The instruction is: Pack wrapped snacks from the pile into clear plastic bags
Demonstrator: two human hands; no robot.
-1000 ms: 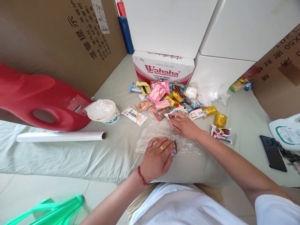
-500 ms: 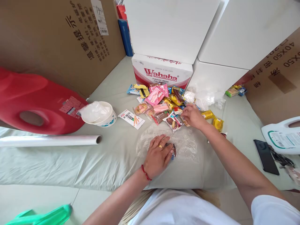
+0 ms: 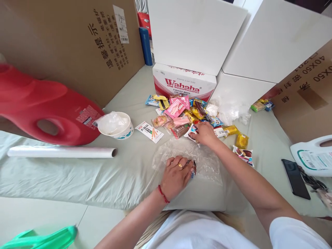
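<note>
On plastic film (image 3: 209, 162), left hand (image 3: 177, 177) lies flat-fingered over a small snack (image 3: 194, 168); right hand (image 3: 206, 134) pinches a white packet (image 3: 191, 130).

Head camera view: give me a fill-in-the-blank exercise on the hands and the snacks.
1. The left hand wears a ring and a ____ wrist cord.
2. The right hand touches a snack packet in front of the box printed ____.
3. The left hand presses a small packet onto the clear film, and the roll of film lies to its ____.
Missing words: red; Wahaha; left.
</note>
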